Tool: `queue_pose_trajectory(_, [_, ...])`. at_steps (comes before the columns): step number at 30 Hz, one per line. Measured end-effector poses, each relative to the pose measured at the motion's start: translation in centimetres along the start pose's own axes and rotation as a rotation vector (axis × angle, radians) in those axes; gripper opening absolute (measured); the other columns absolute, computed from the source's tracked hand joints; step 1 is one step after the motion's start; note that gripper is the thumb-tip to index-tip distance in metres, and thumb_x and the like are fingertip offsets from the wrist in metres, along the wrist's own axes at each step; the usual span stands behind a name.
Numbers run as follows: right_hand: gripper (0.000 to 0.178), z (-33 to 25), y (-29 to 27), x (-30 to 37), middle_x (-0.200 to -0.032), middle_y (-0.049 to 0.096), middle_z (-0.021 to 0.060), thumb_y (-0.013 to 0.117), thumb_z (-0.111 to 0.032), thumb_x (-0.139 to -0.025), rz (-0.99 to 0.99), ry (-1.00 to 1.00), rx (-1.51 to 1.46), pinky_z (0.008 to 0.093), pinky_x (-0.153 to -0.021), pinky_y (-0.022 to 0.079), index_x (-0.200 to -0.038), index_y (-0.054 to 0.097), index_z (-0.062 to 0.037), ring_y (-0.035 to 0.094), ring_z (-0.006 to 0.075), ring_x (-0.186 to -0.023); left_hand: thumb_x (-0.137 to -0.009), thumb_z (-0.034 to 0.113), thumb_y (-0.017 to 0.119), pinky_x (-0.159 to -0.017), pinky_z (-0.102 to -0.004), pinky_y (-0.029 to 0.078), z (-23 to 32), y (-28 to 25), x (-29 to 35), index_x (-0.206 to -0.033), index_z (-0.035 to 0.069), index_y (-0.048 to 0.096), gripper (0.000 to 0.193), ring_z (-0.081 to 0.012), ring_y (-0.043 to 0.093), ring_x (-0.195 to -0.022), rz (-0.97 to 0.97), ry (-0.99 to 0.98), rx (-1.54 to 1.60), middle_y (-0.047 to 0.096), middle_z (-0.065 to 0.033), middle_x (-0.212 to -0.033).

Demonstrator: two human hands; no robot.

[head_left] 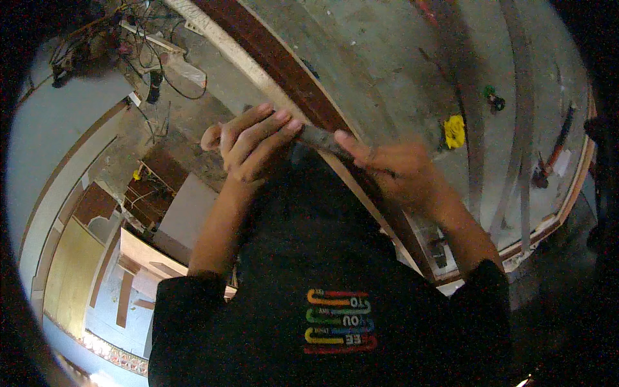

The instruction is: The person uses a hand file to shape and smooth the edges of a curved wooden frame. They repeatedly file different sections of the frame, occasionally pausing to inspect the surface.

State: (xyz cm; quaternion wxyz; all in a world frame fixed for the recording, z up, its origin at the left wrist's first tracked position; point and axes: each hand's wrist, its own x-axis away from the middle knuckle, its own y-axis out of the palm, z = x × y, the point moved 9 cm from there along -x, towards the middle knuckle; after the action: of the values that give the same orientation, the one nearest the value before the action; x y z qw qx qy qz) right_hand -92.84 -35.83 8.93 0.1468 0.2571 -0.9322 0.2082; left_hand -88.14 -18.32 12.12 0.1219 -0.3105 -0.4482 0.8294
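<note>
Both of my hands are at a dark grey, flat strip [316, 137], which lies across a long reddish-brown wooden edge piece [284, 58]. My left hand [258, 142] has its fingers bent side by side over the strip's left end. At the other end, my right hand [403, 171] grips it, with the thumb toward the left hand and slightly blurred. Whether the strip is sandpaper or a tool I cannot tell; the fingers cover much of it. Part of the wooden edge is hidden behind my hands and dark shirt.
A broad grey surface [387, 58] extends right of the edge, with a crumpled yellow item [454, 131] and a small green-and-black object [495, 101]. Farther right lies an orange-and-black tool [548, 164]. Tangled cables [158, 80] and brown boards [164, 168] are on the floor at left.
</note>
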Motion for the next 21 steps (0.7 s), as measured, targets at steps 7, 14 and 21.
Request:
queue_pose_trajectory(7, [0.05, -0.3, 0.2, 0.4, -0.068, 0.059, 0.0176, 0.063, -0.007, -0.091, 0.016, 0.031, -0.059, 0.0373, -0.06, 0.049, -0.139, 0.059, -0.0205, 0.059, 0.0324, -0.058, -0.078, 0.021, 0.077, -0.093, -0.0309, 0.032, -1.0, -0.3, 1.2, -0.088, 0.028, 0.076, 0.012, -0.0119, 0.066, -0.097, 0.088, -0.021, -0.063, 0.072, 0.012, -0.095])
queue_pose_trajectory(14, [0.047, -0.4, 1.3, -0.8, -0.073, 0.062, 0.0191, 0.061, -0.009, -0.094, 0.04, -0.031, -0.184, 0.0386, -0.062, 0.05, -0.139, 0.059, -0.0218, 0.062, 0.0326, -0.062, -0.079, 0.017, 0.078, -0.09, -0.0358, 0.04, -0.6, -0.9, 1.4, -0.087, 0.022, 0.074, 0.01, -0.0195, 0.067, -0.097, 0.162, 0.016, -0.14, 0.072, 0.0035, -0.097])
queue_pose_trajectory(21, [0.042, 1.2, -0.9, 0.8, -0.089, 0.069, 0.0198, 0.061, -0.01, -0.094, 0.019, -0.068, -0.141, 0.0355, -0.071, 0.053, -0.136, 0.061, -0.0174, 0.07, 0.0312, -0.073, -0.075, 0.02, 0.082, -0.105, -0.0328, 0.033, 1.1, 0.3, 0.2, -0.105, 0.021, 0.078, 0.03, -0.0157, 0.067, -0.108, -0.125, -0.034, -0.086, 0.074, 0.005, -0.11])
